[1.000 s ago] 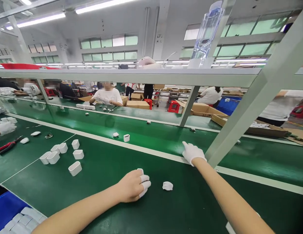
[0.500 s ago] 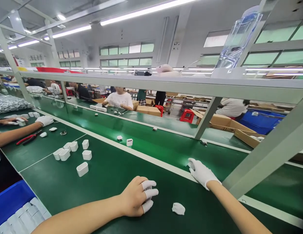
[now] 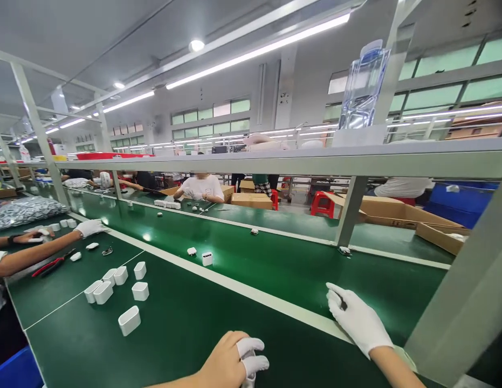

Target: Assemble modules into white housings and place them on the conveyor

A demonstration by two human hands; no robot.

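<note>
My left hand [image 3: 238, 361] is at the bottom edge over the green bench, with white finger cots on its fingertips. Its fingers curl inward, and whatever lies beneath them is mostly hidden. My right hand [image 3: 359, 320] wears a white glove and is over the near edge of the green belt [image 3: 275, 275]. Thumb and fingers are drawn together around a small dark spot that I cannot identify. Away to the left on the bench stand several hollow white oval casings [image 3: 129, 321]. On the belt sit a white casing with dark marks [image 3: 207, 259] and a small white piece [image 3: 191, 251].
A pale strip [image 3: 234, 291] divides bench from belt. At the left, a co-worker's gloved hand [image 3: 91, 228] rests near red-handled pliers [image 3: 52, 265]. A slanted post [image 3: 456, 280] stands right of my right hand. Overhead, a shelf [image 3: 275, 161] carries a clear bottle [image 3: 363, 89].
The view has tilted upward, so my left hand sits lower and the white lump beside it is out of frame. My right hand has shifted right, with a dark spot now showing between its fingers.
</note>
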